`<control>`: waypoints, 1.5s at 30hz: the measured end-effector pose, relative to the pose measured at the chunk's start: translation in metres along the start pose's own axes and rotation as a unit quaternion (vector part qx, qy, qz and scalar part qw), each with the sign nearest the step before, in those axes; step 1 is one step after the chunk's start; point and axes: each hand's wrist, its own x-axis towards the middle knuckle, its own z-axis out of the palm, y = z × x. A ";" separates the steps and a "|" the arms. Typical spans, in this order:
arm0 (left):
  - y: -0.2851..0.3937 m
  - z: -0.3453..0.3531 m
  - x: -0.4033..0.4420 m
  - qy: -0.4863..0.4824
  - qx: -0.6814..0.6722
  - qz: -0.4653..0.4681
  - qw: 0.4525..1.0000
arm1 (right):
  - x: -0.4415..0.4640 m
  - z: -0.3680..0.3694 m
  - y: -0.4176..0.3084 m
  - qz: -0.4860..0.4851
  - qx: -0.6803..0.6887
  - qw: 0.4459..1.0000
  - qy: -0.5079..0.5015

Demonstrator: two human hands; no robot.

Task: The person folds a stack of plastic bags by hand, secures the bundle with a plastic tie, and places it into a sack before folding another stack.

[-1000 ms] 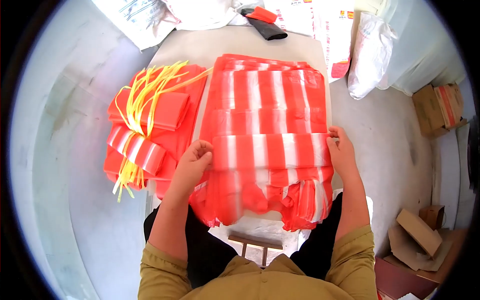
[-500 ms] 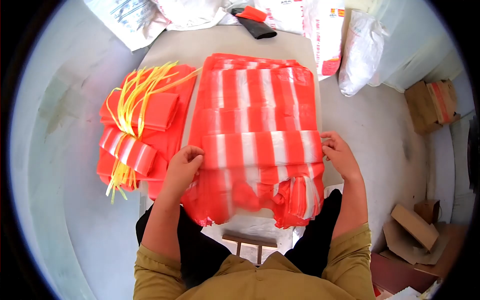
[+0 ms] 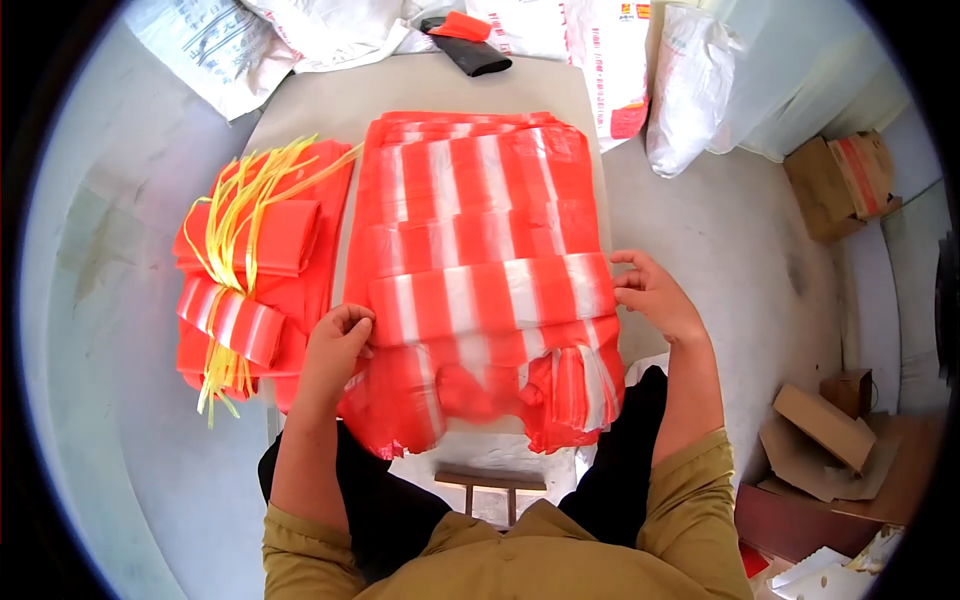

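A stack of red-and-white striped plastic bags (image 3: 470,200) lies on the table in front of me, with a folded band (image 3: 500,295) across its lower part. The near ends are crumpled and hang over the table's front edge. My left hand (image 3: 340,345) is closed, thumb and fingers pinched at the left end of the band. At the band's right end is my right hand (image 3: 655,295), thumb and forefinger apart, fingertips by the edge. Left of the stack, yellow strips (image 3: 245,215) lie over folded red bags (image 3: 285,235) and a small striped roll (image 3: 230,320).
The beige table (image 3: 330,95) has white printed sacks (image 3: 340,30) along its far edge, with a black-and-red piece of plastic (image 3: 475,50) before them. Cardboard boxes (image 3: 840,185) stand on the right, and opened cartons (image 3: 825,440) lie lower right. A wooden stool (image 3: 490,482) shows between my legs.
The view has shifted, so the table and bags sit further left in it. My right hand's fingers have spread a little at the band's right edge. My left hand stays at the left end.
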 end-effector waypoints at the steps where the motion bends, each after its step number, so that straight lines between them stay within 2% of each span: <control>1: -0.001 -0.001 0.001 0.001 -0.005 -0.002 1.000 | -0.001 0.000 -0.002 0.001 -0.004 1.000 -0.004; 17: 0.002 0.003 -0.004 0.000 -0.004 0.006 1.000 | 0.007 0.009 -0.003 0.007 -0.008 1.000 0.010; 29: -0.004 0.006 -0.001 0.007 0.014 0.017 1.000 | 0.018 0.010 0.019 -0.049 0.025 0.998 0.017; 39: -0.002 0.008 -0.004 0.037 0.054 0.033 0.997 | 0.016 0.011 0.016 -0.046 0.021 0.998 0.027; 45: -0.010 0.001 -0.005 0.013 0.036 0.026 0.999 | 0.016 0.011 0.014 -0.034 0.010 0.999 0.025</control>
